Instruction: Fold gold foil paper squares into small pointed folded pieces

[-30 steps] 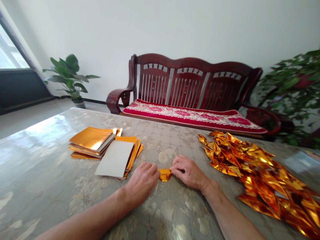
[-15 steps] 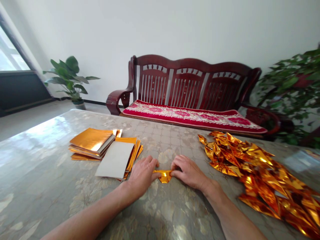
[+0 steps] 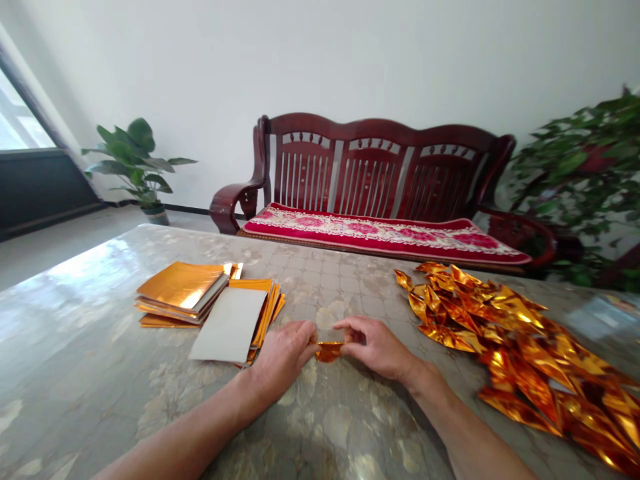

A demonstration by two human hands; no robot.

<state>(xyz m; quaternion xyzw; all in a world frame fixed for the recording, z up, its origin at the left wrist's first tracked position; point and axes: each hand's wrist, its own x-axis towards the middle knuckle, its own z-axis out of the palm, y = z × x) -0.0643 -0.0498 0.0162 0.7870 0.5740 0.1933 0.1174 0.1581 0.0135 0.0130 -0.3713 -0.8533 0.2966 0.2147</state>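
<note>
Between my two hands, a small folded piece of gold foil paper (image 3: 329,352) is held just at the table's middle. My left hand (image 3: 287,347) pinches its left end between thumb and fingers. At the other end, my right hand (image 3: 373,343) grips it with the thumb and curled fingers, the index finger a little raised. Left of my left hand lie stacks of gold foil sheets (image 3: 181,283), one pile topped by a sheet with its grey-white back (image 3: 231,323) up. To the right spreads a heap of folded gold foil pieces (image 3: 520,347).
The table (image 3: 150,400) has a patterned, glossy cover. Behind it stands a dark red wooden bench (image 3: 373,170) with a red floral cushion (image 3: 380,233). A clear plastic packet (image 3: 603,317) lies at the far right. Potted plants (image 3: 143,160) flank the bench.
The foil piece between my hands has tipped, so its front face looks shallower and darker. My right index finger has lifted and straightened slightly. The camera view has shifted a little.
</note>
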